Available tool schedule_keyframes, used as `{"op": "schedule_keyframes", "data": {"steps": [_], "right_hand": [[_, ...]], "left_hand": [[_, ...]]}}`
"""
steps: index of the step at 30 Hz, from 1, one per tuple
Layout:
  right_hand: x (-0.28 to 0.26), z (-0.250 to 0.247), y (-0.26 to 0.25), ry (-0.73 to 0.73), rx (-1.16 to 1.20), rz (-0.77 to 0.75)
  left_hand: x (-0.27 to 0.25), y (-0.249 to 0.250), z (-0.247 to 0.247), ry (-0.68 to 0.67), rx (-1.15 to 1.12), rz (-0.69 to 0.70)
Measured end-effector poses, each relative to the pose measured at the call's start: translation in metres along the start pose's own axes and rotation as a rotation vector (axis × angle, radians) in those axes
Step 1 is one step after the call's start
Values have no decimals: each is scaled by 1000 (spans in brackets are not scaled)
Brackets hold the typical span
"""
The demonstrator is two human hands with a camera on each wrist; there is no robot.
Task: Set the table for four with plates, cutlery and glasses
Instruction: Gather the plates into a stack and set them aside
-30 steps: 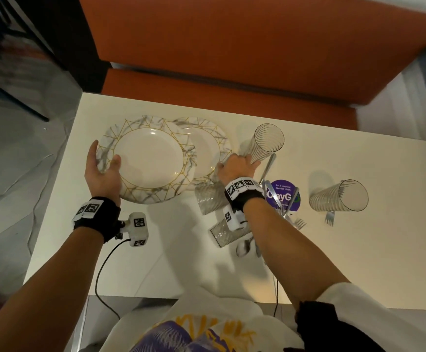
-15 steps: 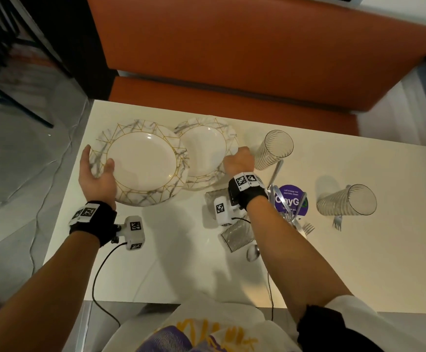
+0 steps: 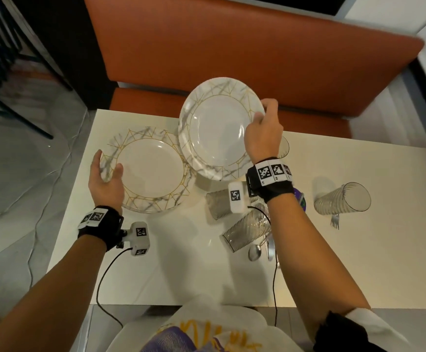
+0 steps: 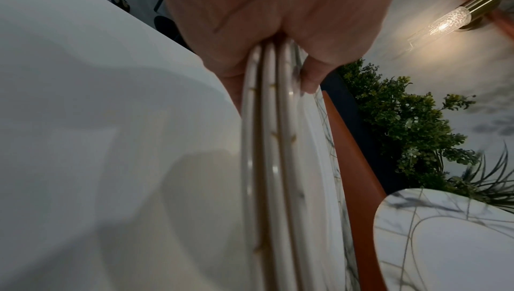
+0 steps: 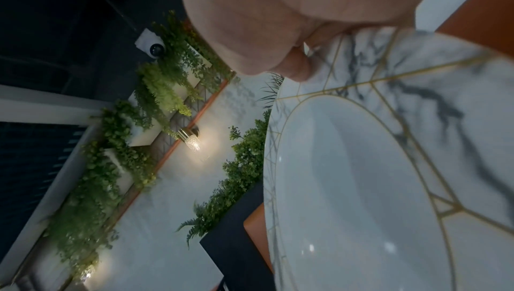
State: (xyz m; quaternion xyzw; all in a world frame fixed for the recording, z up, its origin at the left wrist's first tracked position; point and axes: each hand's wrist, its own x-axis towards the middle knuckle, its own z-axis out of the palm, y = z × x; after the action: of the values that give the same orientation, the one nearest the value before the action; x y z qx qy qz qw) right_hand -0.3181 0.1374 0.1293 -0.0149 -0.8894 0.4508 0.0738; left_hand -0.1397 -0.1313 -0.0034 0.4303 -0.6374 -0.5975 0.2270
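Observation:
A stack of marble-and-gold plates lies on the white table at the left; the left wrist view shows three rims together. My left hand grips the stack's left edge, thumb on top. My right hand pinches the right rim of a single plate and holds it tilted in the air above the table's far edge; the same plate fills the right wrist view. Several ribbed glasses lie on their sides: two under my right forearm, one at the right. Cutlery lies beside them.
An orange bench seat runs along the far side of the table. A fork pokes out below the right glass. A purple sticker shows by my right wrist. Cables trail from both wrist cameras over the near edge.
My right hand has lifted the single plate off the table and tilted it up toward the far edge. My left hand stays on the stack's rim.

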Motion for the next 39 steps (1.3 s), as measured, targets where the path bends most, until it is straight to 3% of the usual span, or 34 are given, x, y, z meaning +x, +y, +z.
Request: {"op": "schedule_keyframes", "data": {"steps": [12,20,25,29,39], "right_hand": [[-43,22,51,-270,21,352],[-81,16,65,-327,2,303],[-93,-10,78,-292,-33,220],[-92,-43,88,-240,0,244],[-58,-189,126,-23,211,228]], "left_hand": [[-30,5,12,-193,-108,-81],[-51,27,24,-359,-224,-197],[-82,49,42,-442,-45,19],[-100,58,61,-511,99,140],[-184,120,176,-653,214,336]]}}
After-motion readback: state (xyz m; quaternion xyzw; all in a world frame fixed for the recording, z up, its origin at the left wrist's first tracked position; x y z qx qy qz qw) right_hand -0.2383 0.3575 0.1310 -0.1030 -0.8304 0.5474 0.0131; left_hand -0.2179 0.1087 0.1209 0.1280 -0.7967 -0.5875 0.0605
